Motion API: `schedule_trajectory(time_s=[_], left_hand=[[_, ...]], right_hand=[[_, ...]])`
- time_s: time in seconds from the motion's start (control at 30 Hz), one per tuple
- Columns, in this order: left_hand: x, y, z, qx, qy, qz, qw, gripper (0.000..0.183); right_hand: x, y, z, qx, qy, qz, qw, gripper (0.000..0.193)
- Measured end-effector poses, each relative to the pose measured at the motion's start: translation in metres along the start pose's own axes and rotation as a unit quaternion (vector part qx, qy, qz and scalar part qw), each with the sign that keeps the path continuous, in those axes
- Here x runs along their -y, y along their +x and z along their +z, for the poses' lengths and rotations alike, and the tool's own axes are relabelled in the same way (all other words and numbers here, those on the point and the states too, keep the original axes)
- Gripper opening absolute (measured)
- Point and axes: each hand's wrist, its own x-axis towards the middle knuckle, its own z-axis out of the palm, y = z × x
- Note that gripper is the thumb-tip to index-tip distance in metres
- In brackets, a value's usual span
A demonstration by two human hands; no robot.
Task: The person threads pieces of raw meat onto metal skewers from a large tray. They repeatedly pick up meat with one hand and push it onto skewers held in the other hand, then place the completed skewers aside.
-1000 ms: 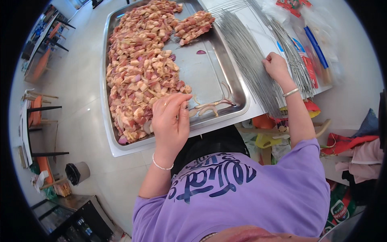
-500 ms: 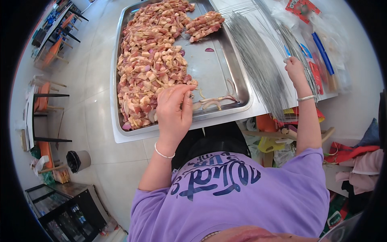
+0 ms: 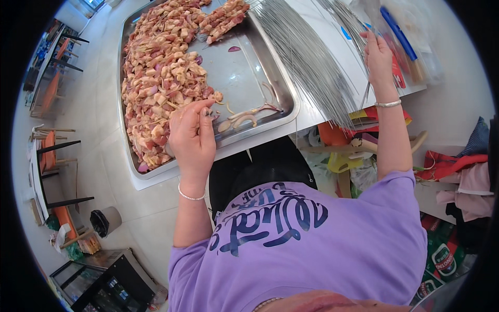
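Observation:
A steel tray (image 3: 291, 106) holds a large heap of raw diced meat (image 3: 156, 88) mixed with sliced onion along its left side. At the heap's near right edge, my left hand (image 3: 191, 138) is closed, with a small piece of meat (image 3: 218, 96) at its fingertips. On the right, my right hand (image 3: 378, 60) pinches thumb and fingers together over a bundle of thin metal skewers (image 3: 353, 21); it appears to grip a skewer, though its fingers partly hide it. Between tray and right hand lies a wide spread of metal skewers (image 3: 306, 57).
Loaded meat skewers (image 3: 224, 20) lie at the tray's far right, and onion strips (image 3: 244, 118) near its front corner. Beyond my right hand are a blue tube-like thing (image 3: 399, 34) and clear plastic bags. A bin (image 3: 105, 221) stands on the floor at left.
The view has shifted, so the tray sits farther left and higher. My right hand has moved rightward across the skewer bundle. My left hand stays at the heap's edge.

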Motion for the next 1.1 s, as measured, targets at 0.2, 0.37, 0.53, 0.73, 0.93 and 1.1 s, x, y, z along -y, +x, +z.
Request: schedule_trajectory(time_s=[0.2,0.37,0.53,0.73,0.93,1.1], left_hand=[[-0.004,0.0,-0.002,0.016,0.025,-0.016,0.999,0.015],[0.001,-0.001,-0.001,-0.005,0.015,-0.019,1.0,0.016],[0.003,-0.002,-0.001,-0.04,0.014,-0.017,0.999,0.015],[0.006,-0.001,-0.011,-0.083,-0.166,-0.131,0.974,0.018],[0.009,0.011,-0.052,-0.116,-0.159,-0.138,0.971,0.02],[0.016,0.011,-0.068,-0.064,-0.046,-0.166,0.983,0.017]], right_hand=[[0.039,0.0,0.0,-0.073,0.052,-0.25,0.964,0.028],[0.044,0.005,-0.01,-0.107,0.089,-0.267,0.954,0.029],[-0.031,0.008,-0.002,-0.015,0.018,-0.232,0.972,0.026],[-0.018,0.012,0.001,-0.004,-0.052,-0.215,0.975,0.02],[-0.026,0.015,-0.006,-0.004,0.02,-0.23,0.973,0.018],[-0.059,0.04,-0.024,0.021,0.019,-0.177,0.984,0.019]])
